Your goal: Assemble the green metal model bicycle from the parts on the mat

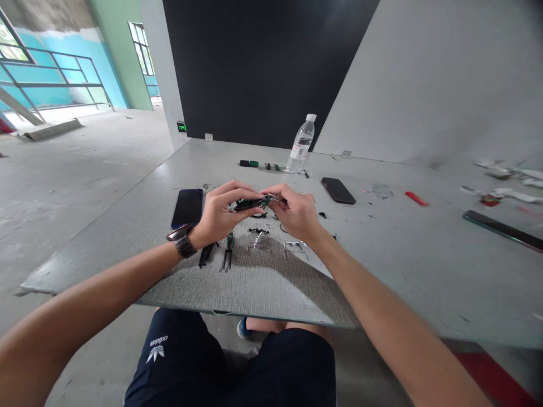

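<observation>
So, a small dark part (252, 203) with a bit of green on it is held just above the desk (263, 282). It's pinched at one end by the left hand (218, 217) and at the other by the right hand (297, 215). Both grips are closed tight on it, fingertips only, and much of the part is covered by the fingers curled over it. What it actually is can't be made out, since it's too small, though it might be some phone innards.

A wristwatch (182, 240) is worn on the left wrist.

Right under the hands, small black bits (258, 230) are scattered on the desk, with a few shiny scraps (294, 244) just beside them. A green-handled tool (229, 251) is laid nearer the body, and a black strip (206, 254) sits just to its left, close to the watch.

A dark phone (188, 207) is lying flat just left of the left hand. A second phone (337, 190) is lying past the right hand, off to the right. Further back a water bottle (300, 144) is stood upright, with a row of small dark and green pieces (254, 164) to its left. A red thing (416, 198) is left well off to the right, and a long dark bar (503, 229) is seen by the right edge.
</observation>
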Available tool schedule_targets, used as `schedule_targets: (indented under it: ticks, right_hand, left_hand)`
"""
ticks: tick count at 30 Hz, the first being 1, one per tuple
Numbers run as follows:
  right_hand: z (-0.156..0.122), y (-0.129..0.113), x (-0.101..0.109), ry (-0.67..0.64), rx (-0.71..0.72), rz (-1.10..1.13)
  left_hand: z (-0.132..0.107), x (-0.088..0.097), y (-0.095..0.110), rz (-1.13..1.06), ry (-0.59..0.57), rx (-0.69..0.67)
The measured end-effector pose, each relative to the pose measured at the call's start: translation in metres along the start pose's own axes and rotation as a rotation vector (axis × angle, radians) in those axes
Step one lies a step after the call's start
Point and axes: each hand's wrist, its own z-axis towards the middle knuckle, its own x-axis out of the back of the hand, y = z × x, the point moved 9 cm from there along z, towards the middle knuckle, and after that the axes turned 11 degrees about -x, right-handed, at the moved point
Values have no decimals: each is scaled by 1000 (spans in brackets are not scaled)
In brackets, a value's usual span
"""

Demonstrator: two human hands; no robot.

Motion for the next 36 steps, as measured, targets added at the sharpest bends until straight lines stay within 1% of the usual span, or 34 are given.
schedule_targets:
  ticks: [4, 11, 23, 29, 36]
  right_hand:
    - [-1, -2, -1, 4, 9, -7]
    - [-2, 2, -4, -6, 2, 8]
    - [-1, 2, -5, -14, -20, -6]
    - [-2, 2, -5, -2, 7, -3]
    - [-1, 5, -7, -30, -24, -20]
  left_hand:
    - [1, 0, 3, 23, -6, -19]
    - [2, 0, 3, 42, 0, -9]
    - [1, 0, 7, 59, -4, -51]
    - [1, 1, 4, 67, -7, -25]
    - [1, 0, 2, 53, -14, 6]
